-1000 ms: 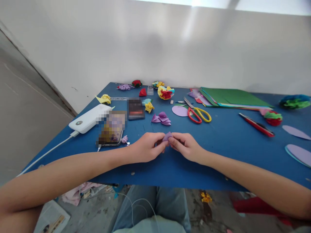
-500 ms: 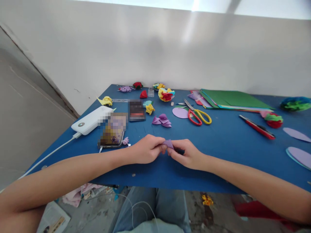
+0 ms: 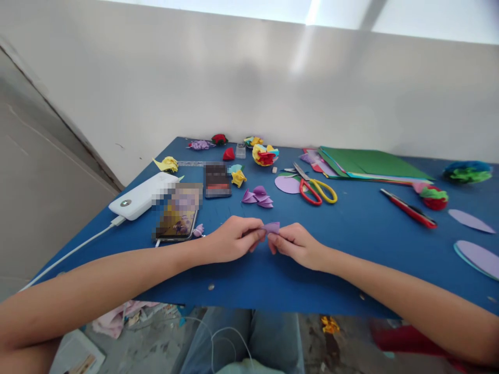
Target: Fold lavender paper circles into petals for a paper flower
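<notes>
Near the front edge of the blue counter (image 3: 351, 228), the left hand (image 3: 234, 240) and the right hand (image 3: 296, 244) meet, each pinching one end of a small folded purple paper piece (image 3: 272, 227) held just above the surface. Farther back lie a cluster of folded purple paper petals (image 3: 258, 197), red-and-yellow-handled scissors (image 3: 315, 188) and a purple paper circle (image 3: 287, 184); a phone (image 3: 177, 215) sits toward the left edge.

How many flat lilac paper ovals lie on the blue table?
3. One flat lilac paper oval lies beside the red-and-yellow scissors; two more lie at the blue table's far right. Others may be cut off there.
</notes>
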`<state>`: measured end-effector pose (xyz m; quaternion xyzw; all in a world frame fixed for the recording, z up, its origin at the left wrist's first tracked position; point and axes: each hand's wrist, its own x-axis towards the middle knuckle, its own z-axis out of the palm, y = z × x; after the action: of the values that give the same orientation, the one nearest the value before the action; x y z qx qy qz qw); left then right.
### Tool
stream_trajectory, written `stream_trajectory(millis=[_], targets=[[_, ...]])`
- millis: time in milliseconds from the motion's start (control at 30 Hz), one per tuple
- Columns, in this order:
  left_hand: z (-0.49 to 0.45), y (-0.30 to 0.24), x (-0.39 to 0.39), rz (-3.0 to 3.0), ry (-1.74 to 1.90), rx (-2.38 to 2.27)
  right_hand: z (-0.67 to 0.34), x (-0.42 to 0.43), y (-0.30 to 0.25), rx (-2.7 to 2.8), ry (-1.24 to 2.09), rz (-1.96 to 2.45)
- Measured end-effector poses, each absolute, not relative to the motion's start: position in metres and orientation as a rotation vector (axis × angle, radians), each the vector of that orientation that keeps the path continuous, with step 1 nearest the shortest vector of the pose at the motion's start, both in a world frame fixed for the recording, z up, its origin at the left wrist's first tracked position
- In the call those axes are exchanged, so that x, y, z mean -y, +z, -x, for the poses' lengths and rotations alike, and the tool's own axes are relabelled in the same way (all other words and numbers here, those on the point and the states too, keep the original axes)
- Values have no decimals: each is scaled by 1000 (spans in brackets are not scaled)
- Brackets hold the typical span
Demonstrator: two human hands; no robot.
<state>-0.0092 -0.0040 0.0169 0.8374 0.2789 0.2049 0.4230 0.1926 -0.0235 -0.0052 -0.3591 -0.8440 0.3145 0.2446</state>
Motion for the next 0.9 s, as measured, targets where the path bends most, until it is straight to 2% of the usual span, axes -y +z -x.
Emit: stream_trajectory(millis=[333,667,767,900], targets=[[12,16,4,-2174,406,-601,-192,24,-1,2362,765,953],[10,11,4,-2244,402,-570,-191,24,0,2283,917,969],[12,9,6,-2387,438,-606,-190,24,-3,2316,861,931],[13,8,8,-2866,532,-807,-192,21,-9,2330,704,982]])
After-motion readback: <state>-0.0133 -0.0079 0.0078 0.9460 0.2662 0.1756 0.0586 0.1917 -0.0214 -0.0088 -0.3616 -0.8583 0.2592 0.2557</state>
